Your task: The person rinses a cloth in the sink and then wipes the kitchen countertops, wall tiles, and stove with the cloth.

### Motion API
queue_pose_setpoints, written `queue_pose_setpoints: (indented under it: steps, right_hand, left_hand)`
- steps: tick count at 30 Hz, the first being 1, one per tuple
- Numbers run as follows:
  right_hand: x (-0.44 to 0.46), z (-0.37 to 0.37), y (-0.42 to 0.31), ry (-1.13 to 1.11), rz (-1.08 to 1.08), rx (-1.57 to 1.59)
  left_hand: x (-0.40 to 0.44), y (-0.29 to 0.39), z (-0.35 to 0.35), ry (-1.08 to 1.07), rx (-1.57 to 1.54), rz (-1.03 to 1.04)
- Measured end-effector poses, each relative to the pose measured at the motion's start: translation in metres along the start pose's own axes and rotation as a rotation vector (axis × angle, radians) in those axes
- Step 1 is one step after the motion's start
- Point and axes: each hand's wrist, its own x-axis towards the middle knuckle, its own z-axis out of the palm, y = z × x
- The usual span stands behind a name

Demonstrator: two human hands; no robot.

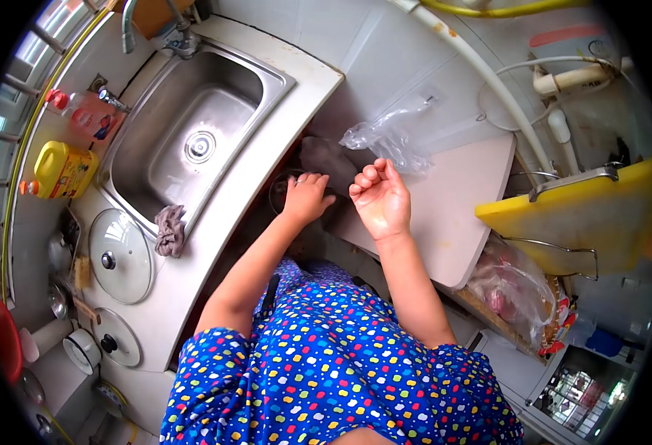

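Observation:
My left hand (307,199) reaches down beside the counter's edge, its fingers spread over a dark space. Just left of its fingers shows part of a round, glassy rim (276,194); whether they touch it I cannot tell. My right hand (382,202) is raised with the palm turned up and the fingers loosely curled. Nothing lies in that palm. Behind the two hands hangs a dark grey cloth-like thing (327,157). A crumpled clear plastic bag (393,137) lies beyond my right hand, at the edge of a pale board or tabletop (445,222).
A steel sink (226,159) is set in the white counter (222,215), with a grey rag (170,231) on its rim. Glass lids (120,256), a yellow bottle (66,170) and a pink bottle (92,115) stand left. A yellow-edged container (578,222) is at right.

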Motion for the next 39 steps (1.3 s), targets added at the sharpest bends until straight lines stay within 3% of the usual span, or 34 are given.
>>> queue_pose_setpoints:
  steps: [1,2,3,5,12,15,17,21,23,25,31,34,39]
  right_hand:
    - [0.002,0.001,0.001,-0.007,0.010,0.004]
    - [0.004,0.003,0.002,-0.012,0.010,0.009]
    - [0.006,0.004,0.003,-0.018,0.011,0.013]
    - [0.011,0.006,0.008,-0.025,0.012,0.001]
    - [0.025,0.020,0.033,-0.022,0.085,-0.040]
    - [0.032,0.033,0.050,-0.042,0.097,-0.079]
    - [0.035,0.046,0.062,-0.050,0.092,-0.272]
    - [0.036,0.084,0.086,-0.335,-0.310,-1.316]
    - [0.030,0.106,0.090,-0.383,-0.377,-1.433]
    - [0.029,0.116,0.093,-0.436,-0.390,-1.702]
    - [0.029,0.120,0.095,-0.477,-0.441,-1.894]
    - [0.025,0.122,0.084,-0.377,-0.478,-1.929]
    - [0.019,0.104,0.064,-0.267,-0.424,-1.957]
  left_hand:
    - [-0.001,0.000,-0.009,-0.106,-0.536,-0.247]
    - [0.001,-0.020,-0.005,-0.234,-1.142,-0.282]
    - [-0.018,-0.003,-0.048,-0.216,-1.617,-0.515]
    - [-0.038,-0.018,-0.056,-0.177,-2.257,-0.288]
    - [-0.083,-0.045,-0.087,-0.032,-2.570,-0.096]
    - [-0.097,-0.058,-0.097,0.006,-2.547,-0.080]
    - [-0.103,-0.066,-0.104,0.032,-2.535,-0.073]
    - [-0.111,-0.075,-0.119,0.020,-2.291,-0.187]
    - [-0.113,-0.075,-0.125,-0.020,-2.083,-0.286]
    - [-0.115,-0.075,-0.127,-0.039,-2.064,-0.294]
    - [-0.111,-0.070,-0.120,-0.075,-1.710,-0.314]
    - [-0.101,-0.069,-0.108,0.244,-0.849,-0.122]
    - [-0.087,-0.051,-0.113,0.305,-0.568,-0.033]
